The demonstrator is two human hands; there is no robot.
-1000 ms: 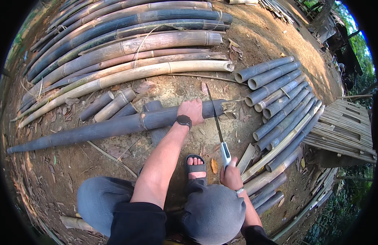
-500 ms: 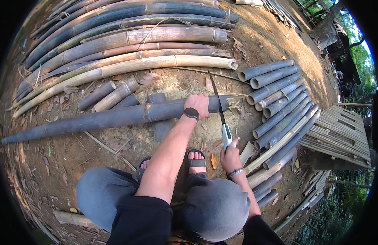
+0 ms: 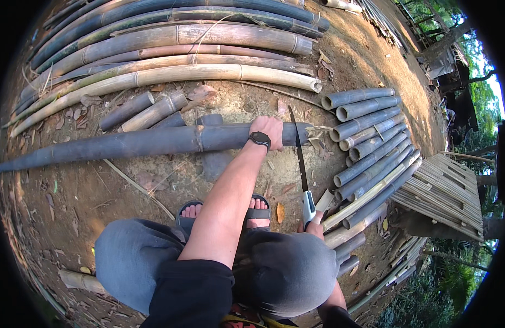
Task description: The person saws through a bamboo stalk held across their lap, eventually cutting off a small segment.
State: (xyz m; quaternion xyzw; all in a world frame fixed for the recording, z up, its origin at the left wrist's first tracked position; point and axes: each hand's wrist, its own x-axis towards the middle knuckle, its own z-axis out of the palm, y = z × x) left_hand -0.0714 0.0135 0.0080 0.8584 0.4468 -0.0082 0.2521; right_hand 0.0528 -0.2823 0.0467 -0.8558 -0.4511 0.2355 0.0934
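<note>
"Where's the dark bamboo pole (image 3: 148, 141)?"

"Lying across the short block (image 3: 216, 164), its long tapering part stretching left of the block, its ragged end just off to the right."

"And the hands?"

"The left hand (image 3: 267, 131) is bent firmly over the pole's top, right of the block; its fingertips are out of sight. The right hand (image 3: 314, 225), farther right and nearer the person than the block, is closed round the handle of the saw (image 3: 307, 198), partly hidden behind the knee (image 3: 288, 268). The blade crosses the pole; I can't tell whether it bites."

"How will the pole handle?"

"Stiff, and probably hollow, so lighter than it looks, though awkwardly long. That smooth round skin could roll or slip on the block."

"Best hold?"

"From above, right beside the block, palm pressing down, clear of the blade and the splintery end."
</note>
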